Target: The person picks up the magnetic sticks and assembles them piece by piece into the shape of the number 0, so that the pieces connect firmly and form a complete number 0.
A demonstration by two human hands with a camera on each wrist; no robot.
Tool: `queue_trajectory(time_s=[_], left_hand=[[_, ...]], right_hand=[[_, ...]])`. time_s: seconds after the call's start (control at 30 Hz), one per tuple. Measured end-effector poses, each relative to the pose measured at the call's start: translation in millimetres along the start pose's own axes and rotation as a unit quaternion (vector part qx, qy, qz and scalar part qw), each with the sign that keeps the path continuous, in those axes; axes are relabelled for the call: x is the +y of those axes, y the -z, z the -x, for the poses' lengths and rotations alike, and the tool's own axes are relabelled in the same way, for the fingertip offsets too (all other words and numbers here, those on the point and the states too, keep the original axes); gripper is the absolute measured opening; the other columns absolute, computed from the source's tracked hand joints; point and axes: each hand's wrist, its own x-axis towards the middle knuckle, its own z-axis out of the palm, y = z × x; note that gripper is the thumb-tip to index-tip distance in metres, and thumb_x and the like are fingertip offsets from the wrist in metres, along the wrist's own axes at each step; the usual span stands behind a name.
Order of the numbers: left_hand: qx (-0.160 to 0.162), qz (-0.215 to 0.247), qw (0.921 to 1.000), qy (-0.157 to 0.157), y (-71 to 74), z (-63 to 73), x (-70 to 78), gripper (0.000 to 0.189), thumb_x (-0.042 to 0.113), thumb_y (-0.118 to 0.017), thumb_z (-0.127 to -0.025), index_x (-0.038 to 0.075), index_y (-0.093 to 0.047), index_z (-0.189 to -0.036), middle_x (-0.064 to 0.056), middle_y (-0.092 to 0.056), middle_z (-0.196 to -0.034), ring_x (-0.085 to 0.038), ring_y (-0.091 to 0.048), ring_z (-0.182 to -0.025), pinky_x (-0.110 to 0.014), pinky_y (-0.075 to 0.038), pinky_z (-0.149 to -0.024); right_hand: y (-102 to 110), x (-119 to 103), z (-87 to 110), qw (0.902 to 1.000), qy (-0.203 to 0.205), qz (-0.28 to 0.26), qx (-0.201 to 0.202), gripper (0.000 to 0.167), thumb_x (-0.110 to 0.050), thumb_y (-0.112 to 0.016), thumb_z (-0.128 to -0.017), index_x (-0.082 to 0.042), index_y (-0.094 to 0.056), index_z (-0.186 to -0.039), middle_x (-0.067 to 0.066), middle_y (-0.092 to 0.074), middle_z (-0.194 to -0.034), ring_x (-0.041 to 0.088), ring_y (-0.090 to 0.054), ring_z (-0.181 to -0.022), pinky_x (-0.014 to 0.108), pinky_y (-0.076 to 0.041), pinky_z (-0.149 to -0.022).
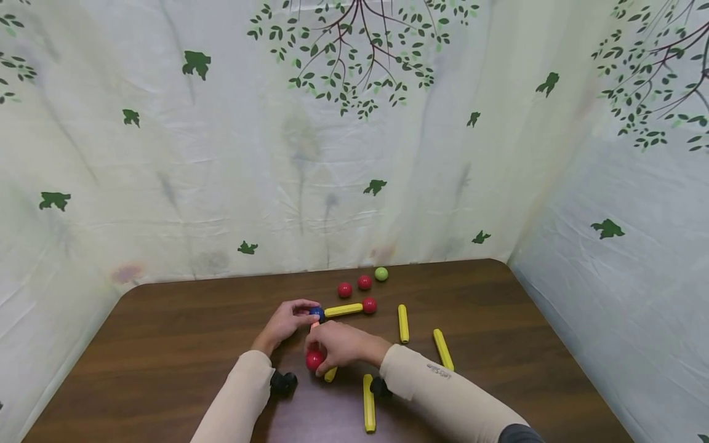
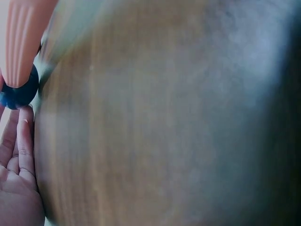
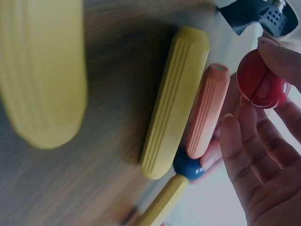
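My left hand (image 1: 285, 323) pinches a blue ball (image 1: 317, 312) between thumb and fingers. From that ball a yellow stick (image 1: 343, 310) runs right to a red ball (image 1: 369, 305). A ribbed orange stick (image 3: 209, 110) also joins the blue ball, its other end free. My right hand (image 1: 344, 343) holds another red ball (image 1: 314, 360) with thumb and fingertips. In the right wrist view this held red ball (image 3: 262, 80) is near the orange stick's free end, apart from it. A loose yellow stick (image 1: 330, 375) lies partly hidden under the right hand.
Two more red balls (image 1: 344, 290) and a green ball (image 1: 381, 274) sit toward the back of the brown wooden table (image 1: 183, 344). Yellow sticks (image 1: 403, 323) lie to the right, and another yellow stick (image 1: 368, 403) lies by the right wrist. A leaf-printed curtain (image 1: 221, 154) hangs behind.
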Motion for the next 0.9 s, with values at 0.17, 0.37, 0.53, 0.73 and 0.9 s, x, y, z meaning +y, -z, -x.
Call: queue_trajectory(time_s=[0.17, 0.37, 0.53, 0.73, 0.9], left_hand=[[0.000, 0.000, 1.0000, 0.006, 1.5, 0.2, 0.2, 0.033, 0.017, -0.072, -0.087, 0.004, -0.067, -0.118, -0.012, -0.065, -0.112, -0.021, -0.060, -0.096, -0.041, -0.048, -0.092], [0.002, -0.001, 1.0000, 0.002, 1.6, 0.5, 1.0, 0.033, 0.015, -0.072, -0.087, 0.004, -0.067, -0.117, -0.011, -0.066, -0.110, -0.020, -0.060, -0.093, -0.039, -0.049, -0.089], [0.001, -0.004, 1.0000, -0.003, 1.9, 0.8, 0.1, 0.033, 0.015, -0.072, -0.087, 0.003, -0.067, -0.117, -0.011, -0.065, -0.111, -0.020, -0.060, -0.094, -0.040, -0.049, -0.089], [0.000, -0.005, 0.9999, -0.011, 1.9, 1.6, 1.0, 0.032, 0.015, -0.071, -0.088, 0.003, -0.067, -0.117, -0.011, -0.066, -0.110, -0.020, -0.061, -0.095, -0.039, -0.049, -0.089], [-0.001, -0.001, 0.9999, -0.017, 1.1, 0.7, 1.8, 0.030, 0.013, -0.070, -0.088, 0.003, -0.067, -0.116, -0.011, -0.066, -0.110, -0.020, -0.062, -0.095, -0.040, -0.049, -0.090]], right_hand=[[-1.9, -10.5, -6.8, 0.9981, 0.029, 0.051, -0.018, 0.032, -0.025, -0.085, -0.074, -0.016, -0.068, -0.100, -0.010, -0.058, -0.087, -0.001, -0.051, -0.075, 0.010, -0.040, -0.067], [-7.0, -13.8, -13.3, 0.9963, 0.040, 0.070, -0.030, 0.033, -0.024, -0.085, -0.074, -0.016, -0.068, -0.102, -0.010, -0.056, -0.089, -0.001, -0.049, -0.074, 0.010, -0.039, -0.066], [-10.7, -13.9, -15.9, 0.9957, 0.048, 0.072, -0.035, 0.033, -0.022, -0.085, -0.074, -0.016, -0.069, -0.102, -0.010, -0.058, -0.090, -0.001, -0.049, -0.076, 0.010, -0.040, -0.068], [-14.3, -14.1, -19.3, 0.9932, 0.057, 0.094, -0.039, 0.033, -0.022, -0.085, -0.074, -0.016, -0.070, -0.102, -0.011, -0.059, -0.091, -0.002, -0.050, -0.078, 0.009, -0.040, -0.071], [-16.6, -13.7, -21.8, 0.9934, 0.051, 0.091, -0.048, 0.033, -0.021, -0.085, -0.074, -0.016, -0.070, -0.103, -0.009, -0.060, -0.093, -0.001, -0.051, -0.080, 0.011, -0.041, -0.073]])
